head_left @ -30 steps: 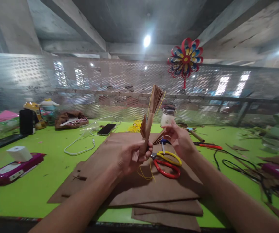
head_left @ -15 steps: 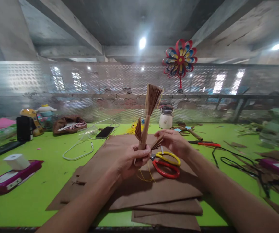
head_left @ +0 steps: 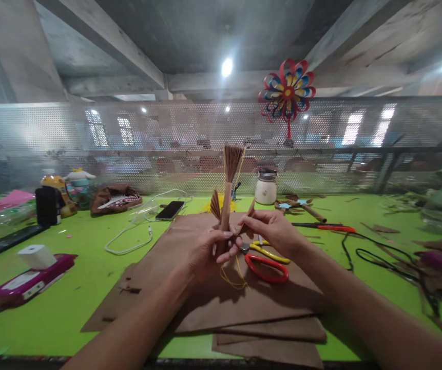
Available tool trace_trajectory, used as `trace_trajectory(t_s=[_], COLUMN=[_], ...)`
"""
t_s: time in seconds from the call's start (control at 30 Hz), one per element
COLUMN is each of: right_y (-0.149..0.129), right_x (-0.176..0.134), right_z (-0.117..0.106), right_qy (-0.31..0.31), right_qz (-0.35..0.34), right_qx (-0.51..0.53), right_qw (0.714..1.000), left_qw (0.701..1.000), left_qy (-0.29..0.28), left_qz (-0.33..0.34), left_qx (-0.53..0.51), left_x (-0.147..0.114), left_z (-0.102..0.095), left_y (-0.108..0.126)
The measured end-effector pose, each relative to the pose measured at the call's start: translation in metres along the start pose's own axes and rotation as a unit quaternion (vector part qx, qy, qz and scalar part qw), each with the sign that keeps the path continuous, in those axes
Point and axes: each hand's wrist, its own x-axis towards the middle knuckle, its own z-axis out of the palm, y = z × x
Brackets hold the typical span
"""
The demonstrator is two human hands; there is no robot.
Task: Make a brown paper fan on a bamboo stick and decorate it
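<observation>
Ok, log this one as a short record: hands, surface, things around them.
Left hand: grips a brown paper piece, pleated at the top
Right hand: pinches a small pleated fan beside it
Surface: green table, brown sheets stacked on it
On the sheets: scissors, red and yellow handles
Left of hands: phone, white cable
Beyond: lidded jar, flower-shaped decoration

Descent near right hand [head_left: 276, 230] blocked by scissors [head_left: 270, 279] on brown sheets [head_left: 267, 308]. Straight ahead, route barred by jar [head_left: 266, 190], then mesh screen [head_left: 182, 164]. Rightward sweep obstructed by red-handled tool [head_left: 336, 228]. Leftward, passage offered over green tabletop [head_left: 93, 272] between purple power strip [head_left: 53, 272] and brown sheets, narrowed farther out by white cable [head_left: 124, 252].
</observation>
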Motion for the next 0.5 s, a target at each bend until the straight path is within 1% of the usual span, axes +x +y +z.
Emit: trace_trajectory(t_s=[0.1, 0.17, 0.23, 0.3, 0.37, 0.47, 0.5], right_y=[0.000, -0.002, -0.001, 0.002, 0.008, 0.017, 0.020], right_x=[0.002, 0.005, 0.007, 0.011, 0.015, 0.019, 0.020], right_z=[-0.004, -0.009, -0.019, -0.034, -0.052, -0.080, -0.086], right_qy=[0.051, 0.081, 0.124, 0.189, 0.272, 0.399, 0.423], right_qz=[0.006, 0.031, 0.060, 0.076, 0.074, 0.068, 0.070], right_qx=[0.035, 0.073, 0.102, 0.110, 0.094, 0.063, 0.064], right_qw=[0.998, 0.994, 0.985, 0.973, 0.955, 0.912, 0.901], left_qw=[0.999, 0.998, 0.997, 0.996, 0.996, 0.996, 0.995], left_qy=[0.032, 0.059, 0.077, 0.079, 0.073, 0.072, 0.074], left_qz=[-0.006, -0.008, 0.008, 0.029, 0.044, 0.055, 0.060], left_qx=[-0.003, 0.001, 0.000, -0.007, -0.005, 0.006, 0.009], left_x=[0.003, 0.006, 0.008, 0.010, 0.011, 0.011, 0.010], left_z=[-0.003, -0.006, -0.008, -0.010, -0.010, -0.009, -0.009], left_y=[-0.003, -0.005, -0.008, -0.009, -0.010, -0.009, -0.008])
